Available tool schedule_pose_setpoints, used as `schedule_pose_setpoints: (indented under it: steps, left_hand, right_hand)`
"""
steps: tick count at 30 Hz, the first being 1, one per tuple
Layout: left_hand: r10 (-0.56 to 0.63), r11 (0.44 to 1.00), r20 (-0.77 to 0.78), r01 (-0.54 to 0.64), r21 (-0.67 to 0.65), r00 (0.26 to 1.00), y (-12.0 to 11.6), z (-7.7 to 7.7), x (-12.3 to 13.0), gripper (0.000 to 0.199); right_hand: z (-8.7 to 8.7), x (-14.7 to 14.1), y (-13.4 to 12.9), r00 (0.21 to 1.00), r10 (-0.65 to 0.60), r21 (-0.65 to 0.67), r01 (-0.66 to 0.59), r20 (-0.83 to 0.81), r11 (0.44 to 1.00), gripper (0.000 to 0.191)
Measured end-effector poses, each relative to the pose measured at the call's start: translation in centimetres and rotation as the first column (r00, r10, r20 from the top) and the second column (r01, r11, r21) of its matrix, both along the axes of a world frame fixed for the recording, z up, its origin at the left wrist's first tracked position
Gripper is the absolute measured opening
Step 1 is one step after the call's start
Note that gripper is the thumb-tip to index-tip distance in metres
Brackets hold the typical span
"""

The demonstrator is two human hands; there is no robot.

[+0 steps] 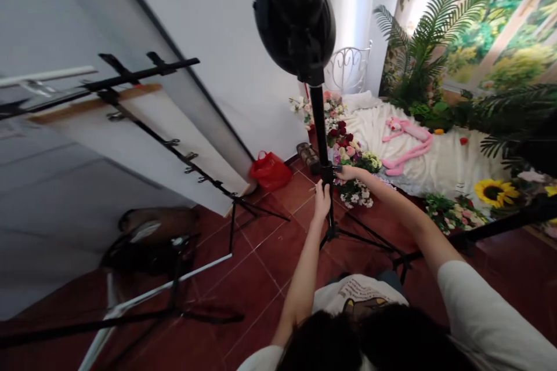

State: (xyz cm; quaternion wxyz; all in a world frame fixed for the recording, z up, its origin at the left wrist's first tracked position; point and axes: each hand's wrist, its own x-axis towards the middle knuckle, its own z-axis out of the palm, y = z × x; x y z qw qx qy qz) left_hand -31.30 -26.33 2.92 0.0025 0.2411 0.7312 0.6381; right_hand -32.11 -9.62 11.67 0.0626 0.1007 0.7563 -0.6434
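Observation:
Before me a black light stand rises from the tiled floor, with a black studio light on top. My left hand is wrapped round the pole just below a collar. At the collar, my right hand is closed on the clamp knob sticking out to the right. The fingers partly hide the knob. Below both hands, the stand's legs spread on the floor.
A red plastic bag lies by the wall. Backdrop stands with clips fill the left. Flowers border a white-draped bed holding a pink plush toy. A dark pole crosses at right; a palm plant stands behind.

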Motion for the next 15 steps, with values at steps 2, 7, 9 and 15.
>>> schedule_pose_setpoints:
  steps: [2,7,9,15]
  left_hand:
    - [0.008,1.000,0.017,-0.008,0.009,1.000,0.1,-0.2,-0.3,0.047]
    - [0.051,0.998,0.073,-0.053,0.037,0.996,0.4,-0.9,-0.4,0.047]
    - [0.061,0.997,0.089,-0.065,0.040,0.994,0.6,-1.2,-0.5,0.047]
    - [0.079,0.996,0.110,-0.084,0.038,0.991,0.7,-1.2,-0.5,0.051]
  right_hand:
    - [0.4,-1.2,0.3,0.996,0.070,-0.018,-0.069,0.060,0.997,0.014]
    - [-0.3,-1.6,1.8,0.955,0.193,-0.095,-0.175,0.225,0.980,0.012]
    - [-1.0,-1.1,2.0,0.950,0.188,-0.137,-0.157,0.251,0.978,0.013]
    - [-2.5,0.3,2.0,0.981,0.116,-0.165,-0.091,0.152,0.982,0.012]
